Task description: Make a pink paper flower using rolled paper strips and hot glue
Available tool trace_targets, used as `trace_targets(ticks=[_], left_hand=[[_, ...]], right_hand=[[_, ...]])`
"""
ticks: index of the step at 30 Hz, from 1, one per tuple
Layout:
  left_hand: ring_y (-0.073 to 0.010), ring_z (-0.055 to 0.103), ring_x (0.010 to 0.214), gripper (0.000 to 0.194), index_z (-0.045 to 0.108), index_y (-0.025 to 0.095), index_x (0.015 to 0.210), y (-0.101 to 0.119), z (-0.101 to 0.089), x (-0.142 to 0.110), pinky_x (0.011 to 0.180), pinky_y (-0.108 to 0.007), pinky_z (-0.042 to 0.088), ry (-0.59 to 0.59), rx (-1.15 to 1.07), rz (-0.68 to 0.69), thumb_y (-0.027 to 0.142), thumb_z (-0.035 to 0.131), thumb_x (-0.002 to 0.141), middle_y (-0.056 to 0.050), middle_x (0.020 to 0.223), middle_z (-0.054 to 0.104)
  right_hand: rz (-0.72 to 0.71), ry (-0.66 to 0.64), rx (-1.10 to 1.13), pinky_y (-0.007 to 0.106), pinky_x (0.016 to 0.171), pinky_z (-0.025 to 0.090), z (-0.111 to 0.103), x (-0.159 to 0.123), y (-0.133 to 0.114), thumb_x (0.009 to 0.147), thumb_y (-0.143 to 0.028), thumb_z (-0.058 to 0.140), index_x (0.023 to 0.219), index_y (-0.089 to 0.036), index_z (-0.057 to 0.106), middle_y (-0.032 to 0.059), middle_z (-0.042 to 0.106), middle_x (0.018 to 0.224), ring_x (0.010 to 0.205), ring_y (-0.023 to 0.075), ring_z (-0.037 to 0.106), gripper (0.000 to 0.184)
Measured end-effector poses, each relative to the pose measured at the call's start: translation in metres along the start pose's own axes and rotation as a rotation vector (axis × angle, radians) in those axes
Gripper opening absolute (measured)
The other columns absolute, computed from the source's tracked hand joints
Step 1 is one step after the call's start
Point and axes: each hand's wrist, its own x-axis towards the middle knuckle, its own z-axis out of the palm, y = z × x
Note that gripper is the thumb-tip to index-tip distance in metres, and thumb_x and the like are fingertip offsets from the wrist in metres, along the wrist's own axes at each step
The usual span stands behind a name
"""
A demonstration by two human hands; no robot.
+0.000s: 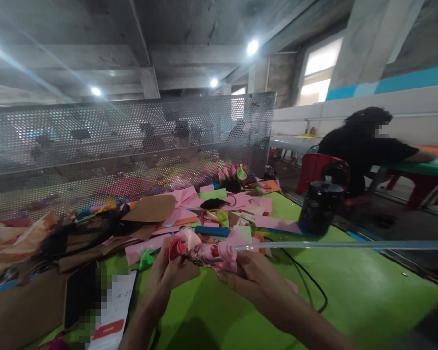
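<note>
Forearms (306,316) come in nearest the camera, the left hand (164,274) grasping the curled end of a pink bundle (213,253) above the green table (204,311), the right hand (257,272) pinching its other end beside a clear tube (332,244). A lit screen (121,297), partly blurred out, shows "8:27" above a red block (110,329); marks on the black canister (319,211) are illegible.
</note>
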Motion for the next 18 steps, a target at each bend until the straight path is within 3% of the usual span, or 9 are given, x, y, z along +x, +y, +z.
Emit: trace_targets(ticks=[8,18], left_hand=[[-0.022,0.058,0.083,0.038,0.063,0.024,0.108,-0.0073,-0.0012,-0.0007,0.07,-0.028,0.045,-0.028,0.02,0.017,0.05,0.053,0.082,-0.003,0.094,0.068],[-0.0203,0.056,0.085,0.035,0.063,0.024,0.107,-0.005,0.0006,-0.002,0.072,-0.026,0.045,-0.035,-0.035,0.002,0.048,0.054,0.083,-0.002,0.091,0.066]], right_hand=[[-0.02,-0.025,0.07,0.022,0.05,0.022,0.0036,0.0023,-0.003,0.086,-0.036,0.059,0.063,-0.02,0.037,-0.0044,0.041,0.063,0.057,0.0104,0.034,0.035],[-0.019,-0.061,-0.043,0.023,0.051,0.02,0.0007,-0.0004,-0.004,0.089,-0.035,0.054,0.065,-0.019,0.039,-0.0042,0.04,0.062,0.057,0.0103,0.034,0.032]])
